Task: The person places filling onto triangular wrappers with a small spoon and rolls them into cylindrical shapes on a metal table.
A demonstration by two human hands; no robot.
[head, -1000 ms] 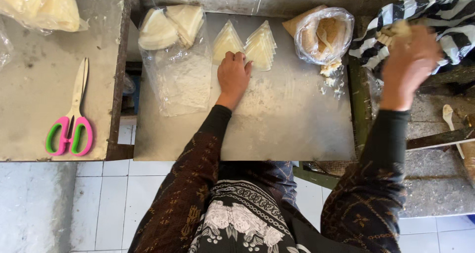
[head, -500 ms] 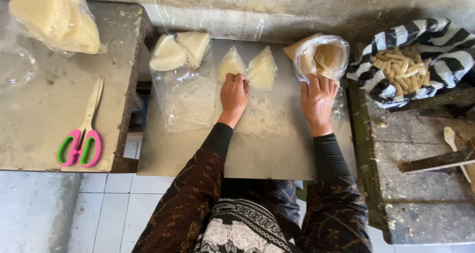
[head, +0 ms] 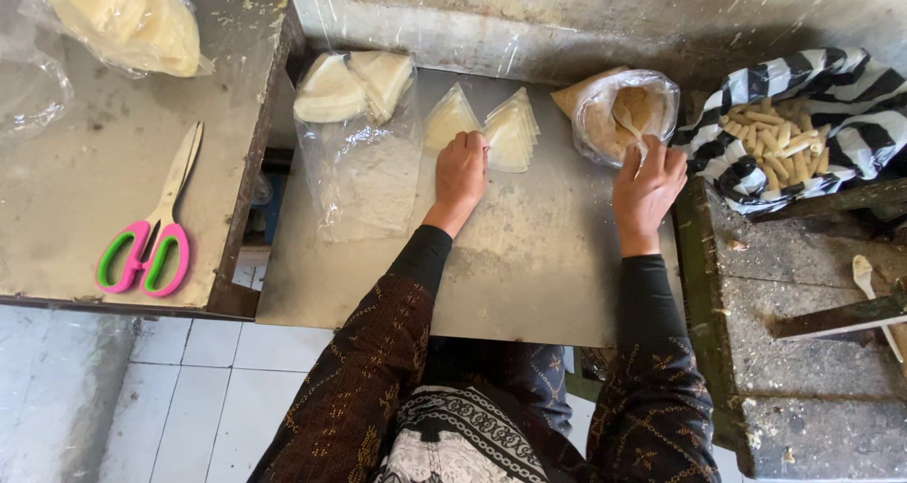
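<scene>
- The metal desk [head: 529,266] serves as the landmark; everything below is placed against it.
- The left hand [head: 460,173] lies palm down on the desk near its far edge, its fingers loosely together and resting between two stacks of triangular pastry wrappers [head: 484,129]. The fingertips touch the stacks' near edges; the grip is not closed around anything.
- The right hand [head: 647,185] rests on the desk towards its far right corner, fingers curled up against the mouth of a clear plastic bag of filling [head: 628,110]. Its fingertips meet the handle of a pale spoon [head: 628,129] that stands in the bag; whether the grip pinches the spoon or only touches it cannot be told.
- On the far left part of the desk lies a clear plastic bag of folded wrappers [head: 354,86], with its empty lower part spread flat on the metal.
- To the right of the desk, on a rough wooden bench [head: 812,388], a black-and-white striped cloth [head: 850,143] holds a pile of small rolled pastries [head: 775,143].
- To the left of the desk stands a lower grey surface [head: 85,199] carrying pink-and-green scissors [head: 151,232] and, at its far end, another bag of pale wrappers [head: 132,20].
- Below the desk's near edge are white floor tiles [head: 255,388] and the person's dark patterned sleeves.
</scene>
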